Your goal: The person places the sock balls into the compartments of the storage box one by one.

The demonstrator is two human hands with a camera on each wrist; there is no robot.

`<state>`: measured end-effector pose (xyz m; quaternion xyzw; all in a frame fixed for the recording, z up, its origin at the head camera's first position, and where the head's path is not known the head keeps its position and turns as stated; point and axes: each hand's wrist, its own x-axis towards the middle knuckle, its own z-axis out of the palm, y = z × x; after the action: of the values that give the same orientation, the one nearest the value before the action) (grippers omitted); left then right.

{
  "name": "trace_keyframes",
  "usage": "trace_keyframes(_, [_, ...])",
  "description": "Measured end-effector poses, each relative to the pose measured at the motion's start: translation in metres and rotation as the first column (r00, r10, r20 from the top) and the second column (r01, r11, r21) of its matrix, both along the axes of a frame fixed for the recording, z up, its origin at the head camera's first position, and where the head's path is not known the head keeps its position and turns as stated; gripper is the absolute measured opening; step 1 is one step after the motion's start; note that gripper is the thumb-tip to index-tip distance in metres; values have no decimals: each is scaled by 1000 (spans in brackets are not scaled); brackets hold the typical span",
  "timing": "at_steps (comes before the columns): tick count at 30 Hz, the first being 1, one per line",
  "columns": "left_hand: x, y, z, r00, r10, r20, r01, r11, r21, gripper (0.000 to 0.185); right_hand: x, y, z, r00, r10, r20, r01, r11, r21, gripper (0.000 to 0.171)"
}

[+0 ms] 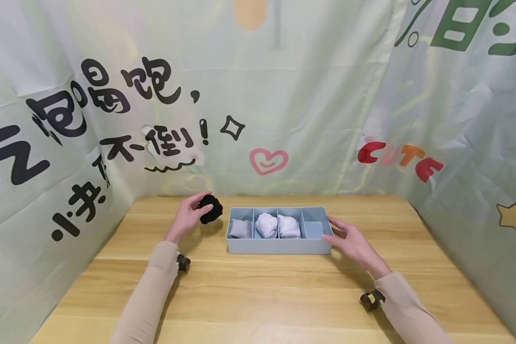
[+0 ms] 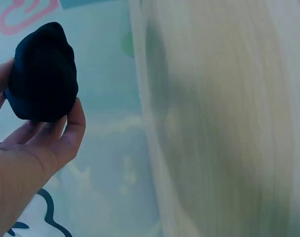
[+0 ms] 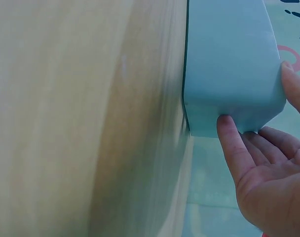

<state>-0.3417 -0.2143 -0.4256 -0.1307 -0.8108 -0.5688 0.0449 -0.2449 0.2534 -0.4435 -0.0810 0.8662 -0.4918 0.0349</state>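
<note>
My left hand grips a black balled-up sock between thumb and fingers, above the table to the left of a blue storage box. In the left wrist view the dark sock shows as a smooth, rounded lump. Three compartments of the box hold balled cloth: a grey bundle on the left, then two whitish bundles. The rightmost compartment is bare. At that end my right hand holds the box, its thumb at the front rim and fingers against the end wall.
The box sits on a wooden table, toward its back edge. Printed cloth sheets hang behind the table and along both sides. Each wrist wears a small black camera.
</note>
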Motion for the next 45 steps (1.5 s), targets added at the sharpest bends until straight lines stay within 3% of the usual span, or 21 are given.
trace_keyframes(6, [-1,15,0,999,-13,-41,13,1000,8,47,0,0,2,1000,5,5,-5,1000,-18,72])
trace_keyframes(17, [0,45,6,993,-92,-67,99,990,105,41,2,0,2,1000,1,16,-1,1000,-24,72])
trace_keyframes(26, [1,64,9,995,-92,-47,95,993,74,39,1,2,0,1000,-3,15,3,1000,-24,72])
trace_keyframes(33, [4,78,19,995,-83,-55,86,995,57,41,1,1,1,1000,-2,6,2,1000,-21,72])
trace_keyframes(45, [6,105,12,985,-69,-157,86,991,102,34,0,0,-2,1000,6,-11,-6,1000,-18,70])
